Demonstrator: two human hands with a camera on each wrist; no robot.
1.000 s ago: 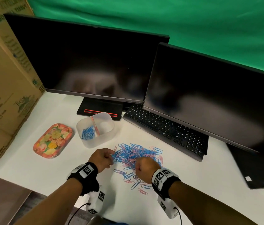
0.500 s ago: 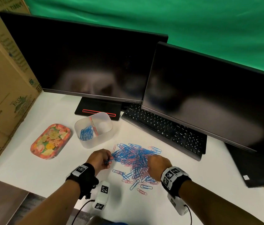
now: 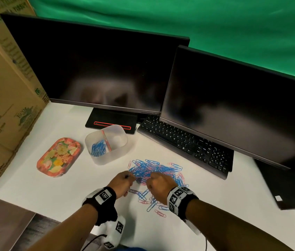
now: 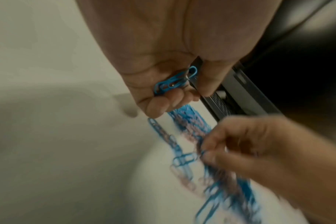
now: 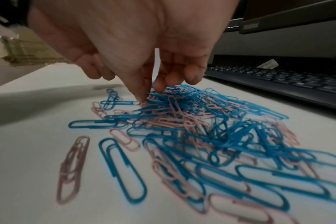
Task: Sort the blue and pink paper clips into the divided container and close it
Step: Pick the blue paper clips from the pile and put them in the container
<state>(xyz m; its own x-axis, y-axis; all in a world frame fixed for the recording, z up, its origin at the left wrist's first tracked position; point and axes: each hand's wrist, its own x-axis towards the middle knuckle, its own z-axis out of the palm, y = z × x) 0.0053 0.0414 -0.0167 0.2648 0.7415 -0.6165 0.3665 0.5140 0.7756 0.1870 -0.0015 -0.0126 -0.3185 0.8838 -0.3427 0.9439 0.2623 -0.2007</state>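
Paper clips everywhere on this desk: a big tangled pile of blue and pink paper clips [image 3: 154, 176] sits on the white table [image 3: 56, 194], just in front of the keyboard [image 3: 184, 142]. Both hands are down at the near edge of the pile.

Left hand [image 3: 122, 183] is curled up with a small bunch of blue clips [image 4: 173, 82] tucked against the palm; the left wrist view shows them held under the bent fingers, thumb pressing in from the side. Right hand [image 3: 158, 185] has its thumb and forefinger coming together right in the heap, fingertips [image 5: 159, 86] touching the top of the tangle. It's pinching at a clip there, though the blur makes it hard to say which colour.

Divided container [image 3: 107, 144] sits open beyond the pile and a bit to the left, translucent with a pink divider [image 3: 106, 140] down the middle. Its left compartment has a clump of sorted blue clips [image 3: 98, 147]; I can't make out any in the right one. The flowery lid [image 3: 59, 156] lies flat on the table just left of the container. Two dark monitors [image 3: 97, 69] stand behind everything.
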